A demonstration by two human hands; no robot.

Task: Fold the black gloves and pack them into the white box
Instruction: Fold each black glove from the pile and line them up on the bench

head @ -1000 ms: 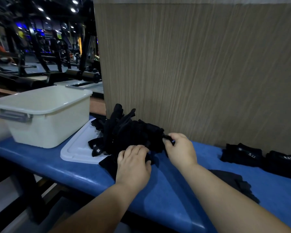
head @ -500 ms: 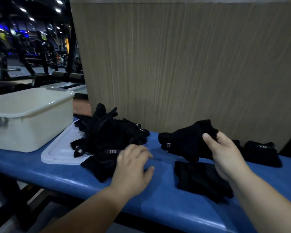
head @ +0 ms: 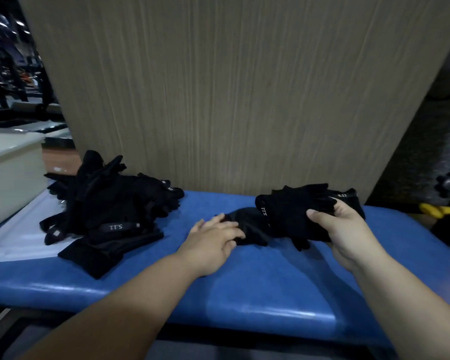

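A heap of black gloves (head: 107,203) lies on the blue padded bench (head: 244,281), partly over a white lid (head: 18,240). The white box (head: 11,172) stands at the far left edge of view. My right hand (head: 340,229) grips a black glove (head: 294,214) with a white "5.11" label, thumb on top. A second black glove (head: 250,227) lies flat on the bench just left of it, and my left hand (head: 213,237) rests on its left end with relaxed fingers. Another folded glove (head: 348,198) sits behind my right hand.
A tall wood-grain panel (head: 231,87) rises directly behind the bench. Gym equipment (head: 8,74) fills the dim background on the left. Past the bench's right end a yellow and black object (head: 442,209) shows.
My right hand has brought the gripped glove down and left, over the flat glove. My left hand left the heap and moved right onto that flat glove. The view has swung to the right.
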